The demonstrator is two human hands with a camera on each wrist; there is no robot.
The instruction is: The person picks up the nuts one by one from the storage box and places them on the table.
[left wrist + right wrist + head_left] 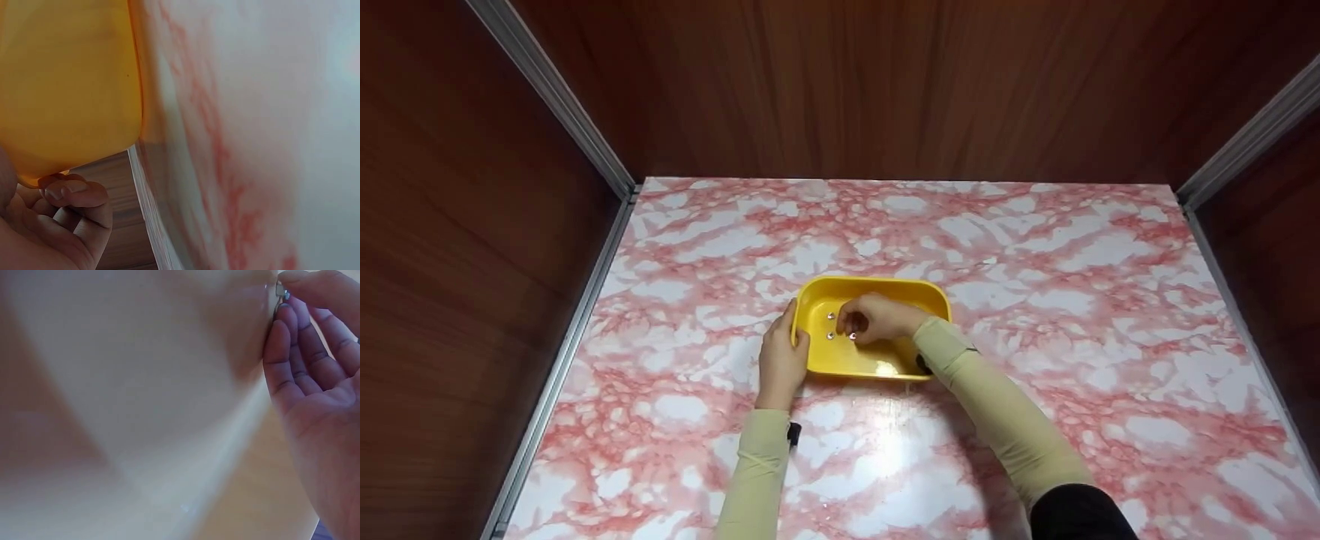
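A yellow plastic tub (885,286) stands on the marbled surface in the head view. My left hand (782,360) grips its left wall, the thumb at the rim and the fingers outside; the left wrist view has this hand (62,219) curled at the tub's corner. Inside the tub, my right hand (877,318) bends down with curled fingers. Small shiny pieces lie by its fingertips, one at the upper left (831,316) and one below it (830,335). In the right wrist view the right hand (315,354) pinches a small silvery piece (280,291), its exact kind too small to tell.
The tub rests on a red-and-white marbled tabletop (697,300). Dark wood-grain panels rise at the back (885,90) and on both sides, with metal strips (570,97) along the corners. The right wrist view is largely blurred.
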